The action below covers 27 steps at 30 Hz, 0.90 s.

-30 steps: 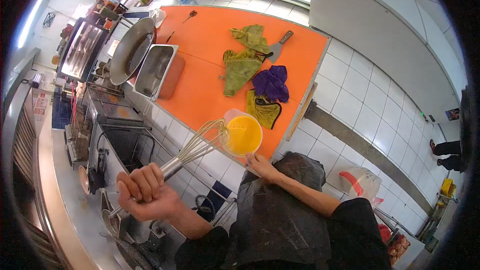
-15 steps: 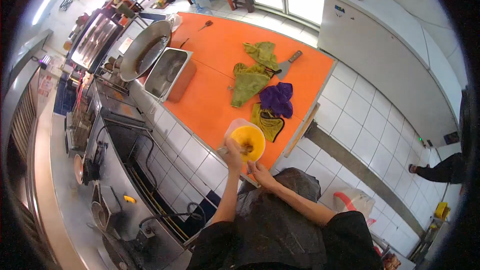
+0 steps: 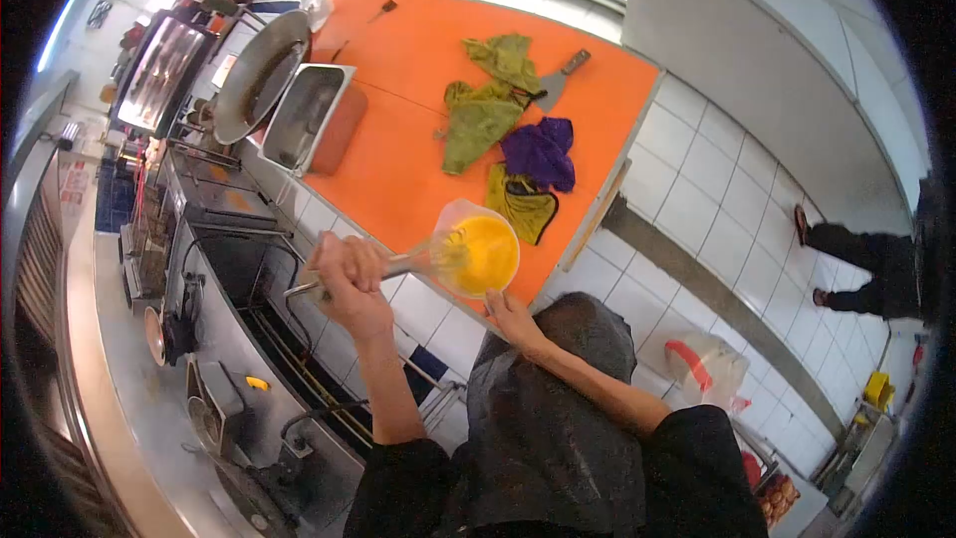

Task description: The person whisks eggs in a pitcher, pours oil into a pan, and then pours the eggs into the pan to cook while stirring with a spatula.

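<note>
My left hand is wrapped around the metal handle of a whisk. The whisk lies nearly level, its wires reaching over the left rim into a pale translucent jug and overlapping the yellow liquid. With its fingers closed, my right hand grips the near side of the jug, which is tilted over the near end of the orange table. Just beyond the jug lies a yellow-green cloth with a purple cloth beside it.
Green cloths and a cleaver lie farther up the table. At its left edge stand a steel pan and a large wok. Stoves line the left; a person's legs show at right.
My left hand has moved left, away from the jug, pulling the whisk handle out sideways. My right hand stays on the jug. The view has shifted, and more of the other person's legs shows.
</note>
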Tool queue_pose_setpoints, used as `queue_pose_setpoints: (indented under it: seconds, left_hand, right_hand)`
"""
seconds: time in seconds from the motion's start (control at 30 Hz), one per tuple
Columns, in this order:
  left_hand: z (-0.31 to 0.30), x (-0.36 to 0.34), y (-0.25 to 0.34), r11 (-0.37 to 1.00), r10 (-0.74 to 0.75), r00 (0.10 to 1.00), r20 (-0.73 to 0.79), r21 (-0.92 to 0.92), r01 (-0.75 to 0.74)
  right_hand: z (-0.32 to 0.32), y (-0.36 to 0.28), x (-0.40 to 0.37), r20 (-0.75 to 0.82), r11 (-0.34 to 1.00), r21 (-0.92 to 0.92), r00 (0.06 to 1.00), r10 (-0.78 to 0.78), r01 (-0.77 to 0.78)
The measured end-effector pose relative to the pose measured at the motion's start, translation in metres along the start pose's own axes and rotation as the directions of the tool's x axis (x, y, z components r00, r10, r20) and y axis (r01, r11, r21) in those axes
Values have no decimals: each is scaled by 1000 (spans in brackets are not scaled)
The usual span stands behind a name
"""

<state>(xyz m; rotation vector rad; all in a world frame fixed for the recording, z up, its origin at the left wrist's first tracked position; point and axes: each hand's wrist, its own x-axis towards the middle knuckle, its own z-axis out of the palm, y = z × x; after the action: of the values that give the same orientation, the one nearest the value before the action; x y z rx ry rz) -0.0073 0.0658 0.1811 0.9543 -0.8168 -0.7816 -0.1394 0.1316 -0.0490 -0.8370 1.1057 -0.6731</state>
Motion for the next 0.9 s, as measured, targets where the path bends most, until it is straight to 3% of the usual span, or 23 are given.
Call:
queue_pose_setpoints:
  seconds: [0.1,0.13,0.17,0.23,0.3,0.37,0.4,0.43,0.5,0.53,0.57,0.6,0.63,0.67,0.7,0.77,0.83,0.87,0.9]
  left_hand:
    - [-25,-1,-60,999,-28,997,-78,-36,25]
    - [-40,-7,-119,968,52,917,-396,245,51]
    - [-41,-10,-151,968,42,919,-393,245,61]
    - [-44,-16,-185,943,-279,936,-216,123,309]
    - [-50,6,-126,948,-259,951,-171,142,284]
    - [-59,6,-118,948,-250,957,-146,164,272]
    - [-66,-4,-141,967,-146,941,-307,156,201]
    - [-61,-9,-159,956,24,943,-332,284,76]
    - [-50,-21,-196,818,362,863,-352,564,-113]
    - [-46,-4,-174,919,13,935,-353,373,128]
    - [-40,6,-145,894,-346,894,-287,190,406]
    - [-25,12,-101,898,-411,891,-191,81,432]
    - [-31,9,-116,893,-422,886,-193,80,443]
    - [-46,-2,-146,909,-63,972,-228,390,150]
    - [-61,-17,-179,739,303,942,-142,659,-139]
    - [-41,-21,-187,766,24,981,-195,633,107]
    - [-28,13,-132,871,-294,867,-401,260,416]
    - [-39,22,-104,949,-267,941,-210,114,294]
    - [-40,19,-104,944,-278,937,-212,121,308]
  right_hand:
    - [-1,-15,-7,-13,1000,-14,1000,18,-19]
    - [-1,-13,-5,-24,1000,-7,999,27,-27]
    - [-2,-9,-2,-26,997,-73,999,38,-40]
    - [0,-1,-3,-14,988,-142,998,63,-64]
    - [2,6,-5,12,994,-9,994,-109,109]
    - [9,18,-2,-15,997,6,997,-75,75]
    - [11,21,1,-27,998,10,997,-66,66]
    - [11,17,0,-28,998,10,998,-63,64]
    - [11,3,-6,43,996,-33,996,84,-83]
    - [11,0,0,34,997,-30,996,78,-77]
    - [12,1,-2,13,998,-62,1000,23,-23]
    - [12,3,-5,-5,995,-95,1000,-24,23]
    - [10,-2,-5,-11,995,-94,1000,-13,12]
    - [9,-11,-7,-11,995,-98,1000,24,-25]
    - [8,-16,-7,-6,993,-107,999,53,-53]
    - [12,-16,-12,18,993,-104,998,55,-53]
    - [12,-14,-13,27,993,-97,997,75,-72]
    - [12,-15,-5,-21,997,-80,1000,8,-9]
    - [14,-13,-6,-67,997,-62,997,-47,43]
